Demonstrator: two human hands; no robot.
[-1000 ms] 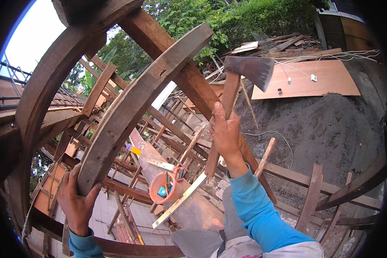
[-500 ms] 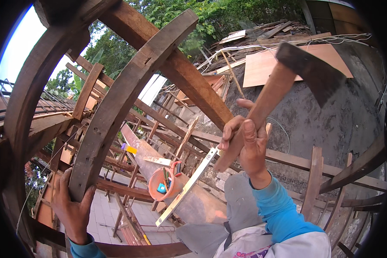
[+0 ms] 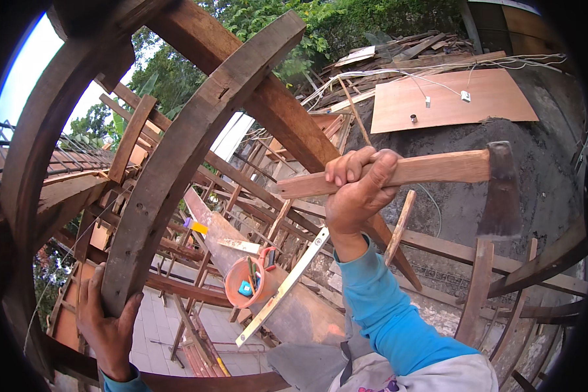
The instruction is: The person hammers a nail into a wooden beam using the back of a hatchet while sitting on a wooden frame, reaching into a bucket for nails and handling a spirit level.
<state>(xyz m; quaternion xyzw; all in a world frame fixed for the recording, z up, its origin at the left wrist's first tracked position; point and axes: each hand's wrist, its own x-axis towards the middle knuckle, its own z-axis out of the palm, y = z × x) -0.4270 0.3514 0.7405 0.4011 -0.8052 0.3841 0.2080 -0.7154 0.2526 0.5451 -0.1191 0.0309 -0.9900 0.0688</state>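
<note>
My right hand (image 3: 362, 186) is wrapped round the wooden handle of a hatchet (image 3: 441, 168). The hatchet lies nearly level, its dark head at the right with the blade pointing down. At the lower left, my left hand (image 3: 111, 326) grips the lower end of a curved timber (image 3: 166, 163), thumb on one side and fingers on the other. This timber arcs up to the top middle and crosses a straight brown beam (image 3: 294, 130), touching or overlapping it. The hatchet is apart from the curved timber; my right hand covers part of the straight beam.
An orange bucket (image 3: 236, 300) with tools stands on a plank below, beside a long pale spirit level (image 3: 287, 284). More curved timbers (image 3: 36, 137) rise at the left. A plywood sheet (image 3: 451, 98) lies on the dark ground, near a scrap-wood pile (image 3: 405, 52).
The hatchet has turned from raised and slanting to nearly level, its head now lower. My right hand has shifted slightly left and closed more firmly on the handle. My left hand stays on the timber.
</note>
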